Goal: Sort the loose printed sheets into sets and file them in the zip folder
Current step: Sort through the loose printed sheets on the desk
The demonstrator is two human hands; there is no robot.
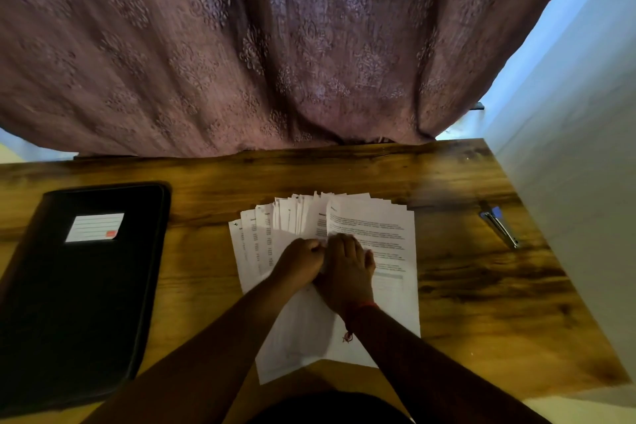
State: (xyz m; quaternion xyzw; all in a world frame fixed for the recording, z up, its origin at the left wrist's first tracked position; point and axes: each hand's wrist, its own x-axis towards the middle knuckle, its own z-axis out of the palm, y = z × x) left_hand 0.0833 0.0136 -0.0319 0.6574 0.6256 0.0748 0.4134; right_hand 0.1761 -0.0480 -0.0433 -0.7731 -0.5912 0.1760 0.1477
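A single wide-angle head camera looks forward and steeply down from above the seated person, close over the wooden table [481, 286]. It faces a purple curtain [275, 45] hanging behind the table's far edge, with a pale wall [585, 182] bending along the right side.

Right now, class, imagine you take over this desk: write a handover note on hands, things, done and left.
Left hand: fingers curled on the fanned white printed sheets at mid-desk.
Right hand: resting flat on the same sheets.
Black zip folder with white label: closed, at the left of the wooden desk.
Silver stapler: far right, untouched.
Done: sheets fanned out.
Left: form sets, open folder, file them.
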